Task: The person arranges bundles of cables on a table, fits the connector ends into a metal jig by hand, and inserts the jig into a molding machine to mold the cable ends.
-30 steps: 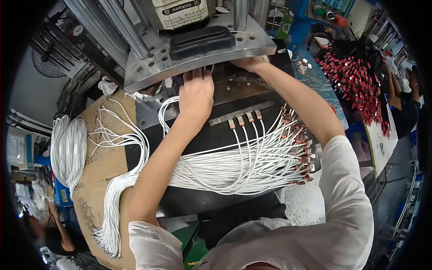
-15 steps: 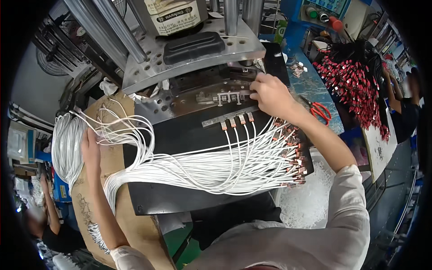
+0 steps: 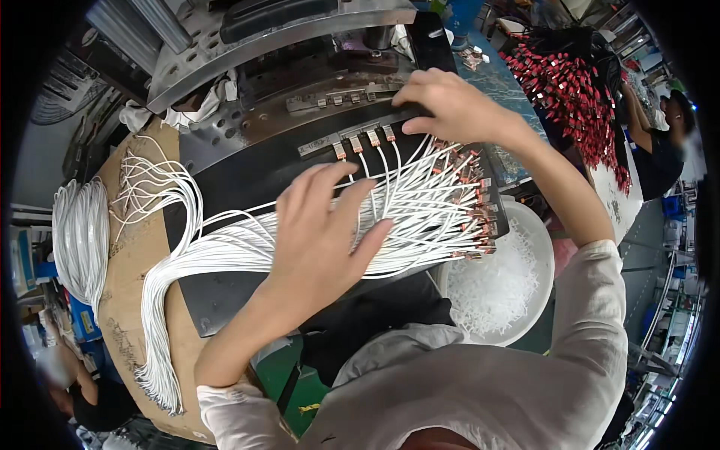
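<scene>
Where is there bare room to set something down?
The black surface between the loose cables and the metal bar; also the cardboard between the coiled cables and the white bundle. Crowded: the right side, where connector ends cluster near the right hand, and under the left hand, above the bundle.

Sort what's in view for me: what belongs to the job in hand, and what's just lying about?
Seemingly in use:
white cables, near the left hand
bar with four plugs, near the right hand
press

Seemingly just lying about:
bowl of white bits
crumpled cloth
red-tipped cables
</scene>
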`<state>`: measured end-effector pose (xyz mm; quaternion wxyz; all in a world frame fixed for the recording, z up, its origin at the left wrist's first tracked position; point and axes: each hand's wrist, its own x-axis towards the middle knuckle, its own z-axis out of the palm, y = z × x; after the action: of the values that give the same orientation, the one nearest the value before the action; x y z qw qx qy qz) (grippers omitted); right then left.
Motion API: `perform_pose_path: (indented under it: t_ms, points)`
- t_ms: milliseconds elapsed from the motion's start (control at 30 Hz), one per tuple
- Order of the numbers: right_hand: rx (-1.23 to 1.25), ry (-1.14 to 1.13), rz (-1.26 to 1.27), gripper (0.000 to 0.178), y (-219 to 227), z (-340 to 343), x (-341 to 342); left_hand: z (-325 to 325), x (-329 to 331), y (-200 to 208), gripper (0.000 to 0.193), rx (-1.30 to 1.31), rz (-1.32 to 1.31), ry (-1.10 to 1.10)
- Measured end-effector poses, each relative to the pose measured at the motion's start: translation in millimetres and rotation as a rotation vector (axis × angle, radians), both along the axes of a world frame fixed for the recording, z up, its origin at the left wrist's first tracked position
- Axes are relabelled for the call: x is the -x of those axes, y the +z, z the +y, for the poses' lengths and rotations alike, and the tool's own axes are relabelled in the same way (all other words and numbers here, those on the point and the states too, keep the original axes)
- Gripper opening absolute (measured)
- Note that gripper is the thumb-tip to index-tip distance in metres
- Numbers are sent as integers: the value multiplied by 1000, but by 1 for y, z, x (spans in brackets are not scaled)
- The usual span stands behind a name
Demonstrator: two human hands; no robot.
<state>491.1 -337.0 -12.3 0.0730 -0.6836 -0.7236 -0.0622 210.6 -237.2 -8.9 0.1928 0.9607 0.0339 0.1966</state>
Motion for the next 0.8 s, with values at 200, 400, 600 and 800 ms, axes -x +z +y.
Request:
perform_pose_path:
  t_ms: [200, 400, 600, 800]
  points:
    - [127, -124, 424, 26, -26, 5, 20, -12, -12, -51, 54, 43, 53, 7]
    - [204, -30, 934, 31, -29, 46, 8, -4, -20, -25, 42, 73, 43, 38]
    - [-439, -276, 673, 17, -53, 159, -53, 73, -94, -14, 29, -28, -78, 141]
    - [-849, -10, -351, 13, -81, 197, -112, 126, -114, -54, 33, -103, -61, 259]
